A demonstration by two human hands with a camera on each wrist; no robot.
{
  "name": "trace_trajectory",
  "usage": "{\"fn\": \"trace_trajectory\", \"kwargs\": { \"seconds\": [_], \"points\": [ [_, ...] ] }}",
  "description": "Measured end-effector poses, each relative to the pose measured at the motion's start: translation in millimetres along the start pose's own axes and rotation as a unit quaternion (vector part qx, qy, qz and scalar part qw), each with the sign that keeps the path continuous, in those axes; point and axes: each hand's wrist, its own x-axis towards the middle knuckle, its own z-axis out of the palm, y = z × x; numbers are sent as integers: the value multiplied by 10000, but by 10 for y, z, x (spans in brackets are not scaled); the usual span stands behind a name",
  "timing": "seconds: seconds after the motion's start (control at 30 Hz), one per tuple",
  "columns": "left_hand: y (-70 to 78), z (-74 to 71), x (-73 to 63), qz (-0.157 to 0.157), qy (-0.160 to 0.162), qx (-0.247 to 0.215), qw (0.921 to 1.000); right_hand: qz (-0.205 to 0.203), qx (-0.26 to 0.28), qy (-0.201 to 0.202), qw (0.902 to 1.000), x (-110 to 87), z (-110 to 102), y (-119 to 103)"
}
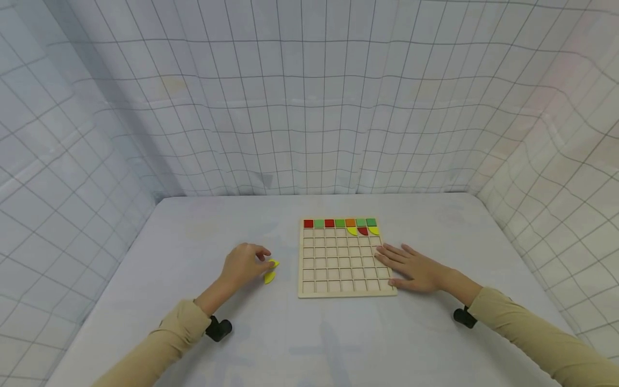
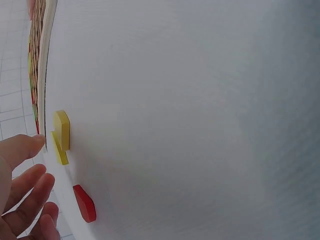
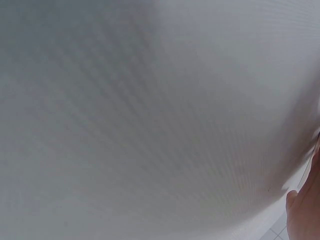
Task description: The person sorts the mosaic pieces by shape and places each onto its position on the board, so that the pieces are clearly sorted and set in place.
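My left hand (image 1: pixel 245 264) hovers beside two yellow pieces, with its fingers loosely bent and nothing in them. In the left wrist view one yellow piece (image 2: pixel 62 129) overlaps the other yellow piece (image 2: pixel 59 152), and a red piece (image 2: pixel 84 204) lies nearer the fingertips; in the head view the hand hides this red one. A square wooden grid board (image 1: pixel 306 295) lies in the middle of the table. Its far row holds coloured square tiles (image 1: pixel 329 223); yellow and red quarter-round pieces (image 1: pixel 362 231) sit below them at the right. My right hand (image 1: pixel 415 270) rests flat, its fingers over the board's right edge.
The table (image 1: pixel 338 333) has a white cover. White grid-patterned curtains (image 1: pixel 309 97) enclose it at the back and on both sides. Each wrist carries a black camera, such as the left camera (image 1: pixel 220 329) close over the table.
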Motion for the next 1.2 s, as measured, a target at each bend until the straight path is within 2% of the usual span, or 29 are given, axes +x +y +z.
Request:
{"fn": "trace_trajectory", "kwargs": {
  "seconds": [0.3, 0.7, 1.2],
  "points": [
    [13, 17, -16, -190, -240, -24, 9995, -19, -47, -38, 10000, 1, 4, 3],
    [6, 37, -30, 14, -276, -80, 9996, -171, 42, 103, 9998, -13, -16, -17],
    [26, 54, 54, 59, -800, -234, 9965, -140, 14, 40, 9999, -12, -7, -9]
  ]
}}
